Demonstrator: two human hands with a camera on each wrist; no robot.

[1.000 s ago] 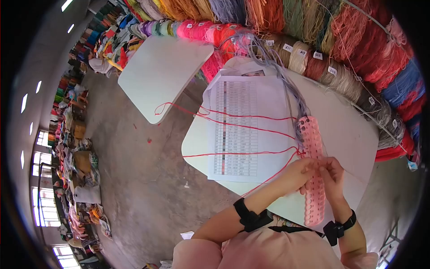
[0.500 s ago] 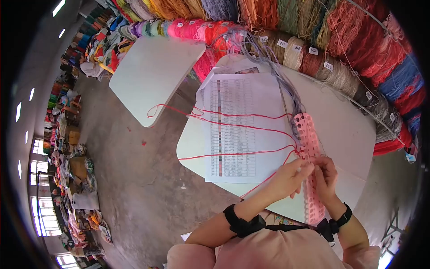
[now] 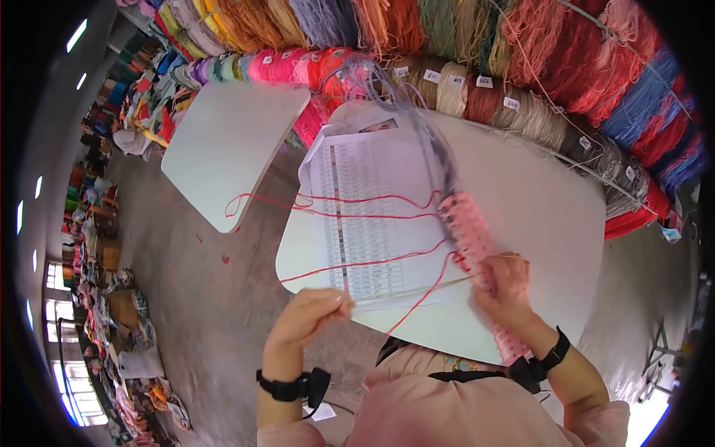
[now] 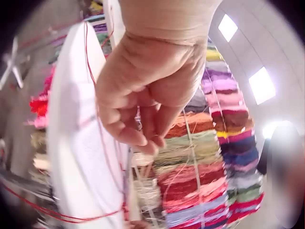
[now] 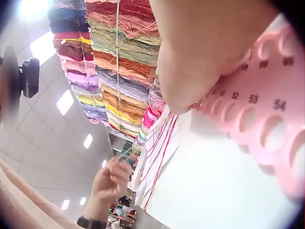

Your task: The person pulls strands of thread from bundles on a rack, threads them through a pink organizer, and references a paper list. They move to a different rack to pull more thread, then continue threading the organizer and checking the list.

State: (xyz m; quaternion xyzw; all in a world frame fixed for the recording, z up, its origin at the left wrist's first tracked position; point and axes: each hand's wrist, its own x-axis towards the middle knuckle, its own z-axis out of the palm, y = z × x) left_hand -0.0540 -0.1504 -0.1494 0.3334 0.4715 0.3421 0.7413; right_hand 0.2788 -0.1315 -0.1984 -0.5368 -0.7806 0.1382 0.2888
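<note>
A pink strip with numbered holes lies slanted on the white tabletop. My right hand grips its middle, with the underside of the hand hidden. From there a pale thread stretches leftward to my left hand, which pinches it between thumb and fingers beyond the tabletop's near left edge. Red threads run left from the strip across a printed sheet. Grey-violet threads hang at the strip's far end.
Skeins in many colours hang on racks behind the tabletop, some with number labels. A second white table stands at the left, a gap of floor between the two. Red thread ends trail over both table edges.
My hands were together at the strip; the left has moved away to the left, drawing the pale thread out. My right hand has stayed at the strip, which now lies more slanted in view.
</note>
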